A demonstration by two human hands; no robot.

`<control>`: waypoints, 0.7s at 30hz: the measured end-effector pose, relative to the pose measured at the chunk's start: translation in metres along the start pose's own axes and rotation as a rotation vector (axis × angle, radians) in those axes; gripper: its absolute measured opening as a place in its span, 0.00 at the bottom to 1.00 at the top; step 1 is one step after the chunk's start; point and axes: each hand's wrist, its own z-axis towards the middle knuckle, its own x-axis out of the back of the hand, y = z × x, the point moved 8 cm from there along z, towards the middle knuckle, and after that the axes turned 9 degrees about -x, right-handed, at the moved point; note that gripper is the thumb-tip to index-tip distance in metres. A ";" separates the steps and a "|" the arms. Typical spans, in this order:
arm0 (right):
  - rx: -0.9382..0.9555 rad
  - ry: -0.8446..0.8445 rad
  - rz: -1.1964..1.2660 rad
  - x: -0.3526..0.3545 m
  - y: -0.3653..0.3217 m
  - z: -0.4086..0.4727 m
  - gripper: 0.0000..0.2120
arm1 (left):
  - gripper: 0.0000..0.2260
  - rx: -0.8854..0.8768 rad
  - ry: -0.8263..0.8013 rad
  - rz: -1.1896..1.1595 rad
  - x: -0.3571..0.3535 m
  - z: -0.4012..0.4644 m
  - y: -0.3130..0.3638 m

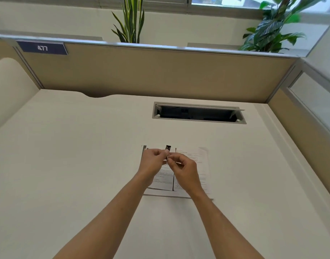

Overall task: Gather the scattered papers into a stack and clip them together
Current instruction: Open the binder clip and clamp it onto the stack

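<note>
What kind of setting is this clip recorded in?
Most likely an office cubicle: a pale desk enclosed by tan partition panels, a numbered plate reading 477, and a cable hatch set into the desktop. Potted plants stand behind the partition.

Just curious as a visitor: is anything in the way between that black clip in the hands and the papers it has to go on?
Nothing visible: the clip, pinched by left hand and right hand, sits over the papers.
</note>
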 end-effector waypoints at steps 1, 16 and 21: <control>-0.011 -0.004 0.010 0.000 0.001 -0.001 0.07 | 0.11 -0.017 -0.003 0.012 0.000 -0.001 0.001; -0.320 -0.048 0.218 -0.004 0.019 0.005 0.04 | 0.09 -0.170 -0.096 0.228 0.000 -0.007 0.002; -0.347 -0.054 0.265 -0.007 0.022 0.005 0.05 | 0.08 -0.241 -0.157 0.410 -0.003 -0.007 0.007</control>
